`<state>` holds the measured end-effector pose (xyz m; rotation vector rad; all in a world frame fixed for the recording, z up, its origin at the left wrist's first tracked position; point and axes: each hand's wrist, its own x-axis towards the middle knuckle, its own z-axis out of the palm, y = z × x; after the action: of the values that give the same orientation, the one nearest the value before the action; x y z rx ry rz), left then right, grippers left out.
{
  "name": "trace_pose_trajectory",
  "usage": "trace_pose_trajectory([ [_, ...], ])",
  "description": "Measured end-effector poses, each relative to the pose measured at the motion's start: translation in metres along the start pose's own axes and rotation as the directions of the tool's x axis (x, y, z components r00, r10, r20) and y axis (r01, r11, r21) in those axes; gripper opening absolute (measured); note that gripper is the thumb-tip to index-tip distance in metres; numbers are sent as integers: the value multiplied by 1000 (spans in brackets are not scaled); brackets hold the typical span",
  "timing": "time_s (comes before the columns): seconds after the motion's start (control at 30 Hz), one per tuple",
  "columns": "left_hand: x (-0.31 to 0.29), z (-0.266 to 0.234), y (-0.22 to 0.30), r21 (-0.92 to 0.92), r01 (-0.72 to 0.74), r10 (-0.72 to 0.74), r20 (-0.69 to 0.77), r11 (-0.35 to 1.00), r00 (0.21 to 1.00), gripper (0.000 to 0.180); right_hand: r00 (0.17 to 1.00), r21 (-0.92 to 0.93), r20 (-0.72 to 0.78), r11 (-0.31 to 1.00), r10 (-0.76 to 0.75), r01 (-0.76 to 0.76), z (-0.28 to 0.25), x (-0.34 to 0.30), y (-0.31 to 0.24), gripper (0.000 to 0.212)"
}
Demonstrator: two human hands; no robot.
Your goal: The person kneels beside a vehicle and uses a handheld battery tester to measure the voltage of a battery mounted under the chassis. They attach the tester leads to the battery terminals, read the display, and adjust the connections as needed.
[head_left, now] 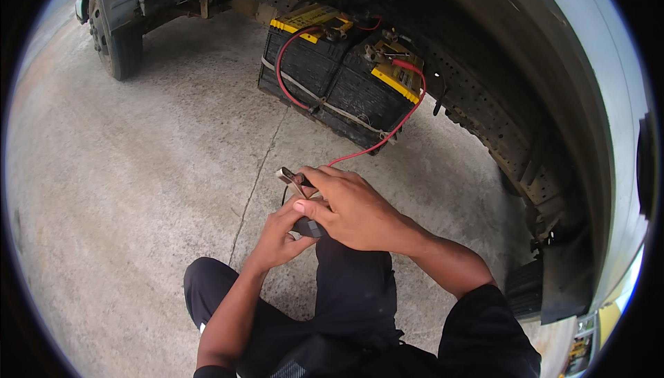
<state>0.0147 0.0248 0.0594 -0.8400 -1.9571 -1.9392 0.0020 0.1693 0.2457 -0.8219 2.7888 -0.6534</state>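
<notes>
Head view is showing a left hand (275,240) and a right hand (360,205) meeting above the person's black trousers (354,284), with a dark device (309,228) and a metal clip (291,182) between them. The dark device is looking small and blocky, near-black with angled faces, a greyer patch catching light on its near end; the hands are hiding much of its body. The left hand's fingers and thumb are clamping on it, bending around its left side. The metal clip is sitting just beyond, tilting up toward the left, its worn surface showing a tan, brassy tone around a darker inside. The right hand's fingers are closing on the metal clip from the far side, their tips partly hidden, while the right thumb is lying against the left fingertips. A thin black wire (284,196) is hanging beside the metal clip. Beyond the hands, a red cable (387,137) is curving from a red-handled clip (407,66) on the right battery (366,91) down behind the right hand, where its end is staying out of sight. The left battery (297,60) is standing beside it, both wearing yellow tops on black, ribbed cases, and a pale strap (351,114) is crossing their fronts above the concrete floor (138,170).
</notes>
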Motion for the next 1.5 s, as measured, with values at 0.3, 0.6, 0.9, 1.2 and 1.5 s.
trace_pose_trajectory([
  [0.3, 13, 10, 22, -956, -101, -462, -223, 274, 859, 56, 757, -461, -647, 837, -89, -296, -197, 21, 110, 45],
  [0.6, 62, 23, 42, -825, 85, -400, -179, 559, 899, 75, 856, -940, -316, 256, -408, -225, -283, 209, 267, 40],
  [0.9, 92, 36, 61, -748, 78, -336, -201, 659, 920, 78, 826, -931, -321, 315, -464, -185, -284, 256, 278, 36],
  [1.2, 103, 39, 79, -736, 145, -397, -179, 661, 900, 75, 765, -914, -326, 392, -555, -105, -280, 278, 291, 35],
  [1.5, 125, 32, 80, -613, 216, -416, -203, 760, 886, 82, 241, -500, -835, 865, -495, 42, -234, 244, 337, 35],
])
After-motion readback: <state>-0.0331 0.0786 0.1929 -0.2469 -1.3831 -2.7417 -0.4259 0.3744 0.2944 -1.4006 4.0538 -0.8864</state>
